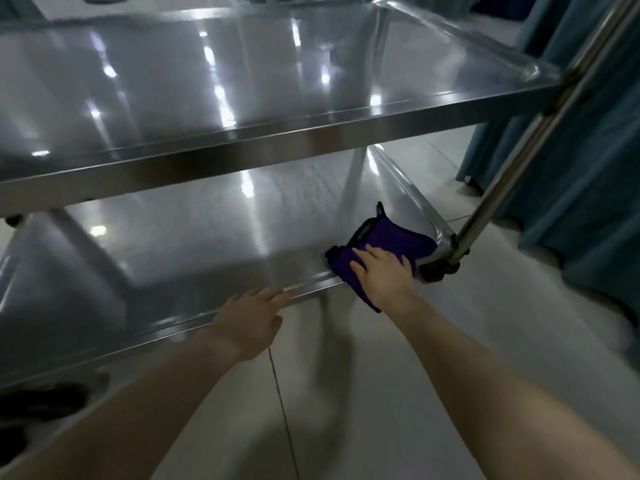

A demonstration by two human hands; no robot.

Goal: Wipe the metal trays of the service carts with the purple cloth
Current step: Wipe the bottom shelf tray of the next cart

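**A:** What does the cart hold?

**B:** Two metal trays are in view, one above the other. The upper tray (277,140) shines with streaks of reflected light. The lower tray (194,251) has one thing in it: a purple cloth (391,241), bunched in the near right corner. One edge of the cloth hangs over the tray's front rim.

**A:** And the hands?

**B:** Two bare hands, with both forearms reaching in from below. The right hand (382,273) lies flat on the cloth, fingers spread and fairly straight, pressing it onto the tray rather than gripping it. The left hand (251,320) is relaxed, its straight fingers resting on the front rim of the lower tray, to the left of the cloth and apart from it. It holds nothing.

**A:** Anything else nearby?

**B:** One slanting metal post (540,123) rises from the right corner of the cart, just beside the cloth, with one dark wheel (437,271) under that corner. A teal curtain (575,174) hangs on the right. The floor (346,393) is pale tile. The picture is slightly blurred.
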